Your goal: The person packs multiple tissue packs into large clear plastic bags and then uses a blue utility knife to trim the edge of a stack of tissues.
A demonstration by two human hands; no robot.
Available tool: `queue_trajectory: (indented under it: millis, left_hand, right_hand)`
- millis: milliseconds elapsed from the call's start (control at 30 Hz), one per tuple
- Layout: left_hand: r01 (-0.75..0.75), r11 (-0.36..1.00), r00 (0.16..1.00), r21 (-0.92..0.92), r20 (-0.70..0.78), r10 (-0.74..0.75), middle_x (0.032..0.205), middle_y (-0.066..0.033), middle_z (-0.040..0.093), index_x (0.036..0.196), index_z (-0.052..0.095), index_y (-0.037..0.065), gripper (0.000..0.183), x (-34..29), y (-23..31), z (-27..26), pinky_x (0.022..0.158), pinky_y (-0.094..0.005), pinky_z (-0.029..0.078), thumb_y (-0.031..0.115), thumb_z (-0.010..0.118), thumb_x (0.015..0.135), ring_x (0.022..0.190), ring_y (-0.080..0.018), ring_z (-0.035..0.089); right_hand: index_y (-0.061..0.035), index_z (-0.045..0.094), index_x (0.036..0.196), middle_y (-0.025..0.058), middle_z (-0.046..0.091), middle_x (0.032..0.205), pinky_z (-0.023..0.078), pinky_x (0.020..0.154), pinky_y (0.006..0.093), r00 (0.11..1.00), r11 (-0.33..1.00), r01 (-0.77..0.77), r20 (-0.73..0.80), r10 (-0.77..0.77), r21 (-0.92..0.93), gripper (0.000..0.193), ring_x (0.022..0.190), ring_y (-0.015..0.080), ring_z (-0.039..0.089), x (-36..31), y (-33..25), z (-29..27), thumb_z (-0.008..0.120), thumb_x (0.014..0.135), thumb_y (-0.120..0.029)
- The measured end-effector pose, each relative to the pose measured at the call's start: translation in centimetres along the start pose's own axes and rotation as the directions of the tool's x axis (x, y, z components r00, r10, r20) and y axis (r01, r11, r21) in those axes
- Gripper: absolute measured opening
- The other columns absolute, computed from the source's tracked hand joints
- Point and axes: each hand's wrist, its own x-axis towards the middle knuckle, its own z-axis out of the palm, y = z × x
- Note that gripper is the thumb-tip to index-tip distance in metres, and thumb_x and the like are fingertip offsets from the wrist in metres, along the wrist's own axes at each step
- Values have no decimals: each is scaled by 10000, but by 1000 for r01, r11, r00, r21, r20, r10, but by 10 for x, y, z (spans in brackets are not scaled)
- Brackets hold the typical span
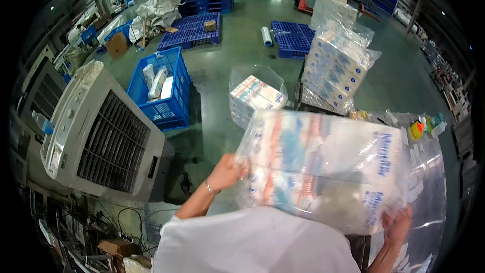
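I hold a big clear plastic bag of wrapped tissue packs (323,167) in front of my chest, above a table covered in clear film (429,182). My left hand (226,171) grips the bag's left end. My right hand (396,225) grips its lower right corner. The packs inside are white with blue and orange print, blurred by motion.
A large grey air cooler (96,131) stands at my left. Behind it sits a blue plastic crate (161,88) holding rolls. Ahead, another open bag of packs (255,96) stands on the floor beside a tall stack of bagged packs (336,63). Blue pallets (194,28) lie farther back.
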Motion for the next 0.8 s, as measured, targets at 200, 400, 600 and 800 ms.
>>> queue_trajectory:
  millis: [200,400,600,800]
  left_hand:
    - [165,985,965,-52,-199,-172,540,-12,508,643,550,-24,108,20,-47,-31,448,-258,363,-15,460,702,503,-69,416]
    - [539,837,713,-97,-477,-514,470,-10,449,538,493,8,160,32,-67,-66,391,-247,312,38,447,689,422,-96,420]
    - [735,666,637,123,-463,-616,425,-24,427,453,460,48,219,81,-155,-118,366,-239,287,94,474,667,396,-93,418]
    - [775,631,562,42,-503,-657,453,-83,470,510,513,29,125,125,-278,-194,418,-295,350,38,497,633,415,-164,454]
  right_hand:
    - [-26,551,744,65,528,704,421,513,298,780,518,595,597,-188,-614,70,586,174,510,112,109,89,525,729,-89]
    - [11,538,662,22,497,597,390,523,297,619,877,-220,634,463,-426,102,558,139,475,169,173,220,480,724,-45]
    - [-40,524,620,124,568,703,407,627,389,414,752,-91,662,625,-653,77,649,295,513,210,238,310,528,684,-81]
    - [-16,540,645,90,493,565,388,457,336,305,633,-225,564,768,-741,120,514,206,502,217,280,380,498,734,-85]
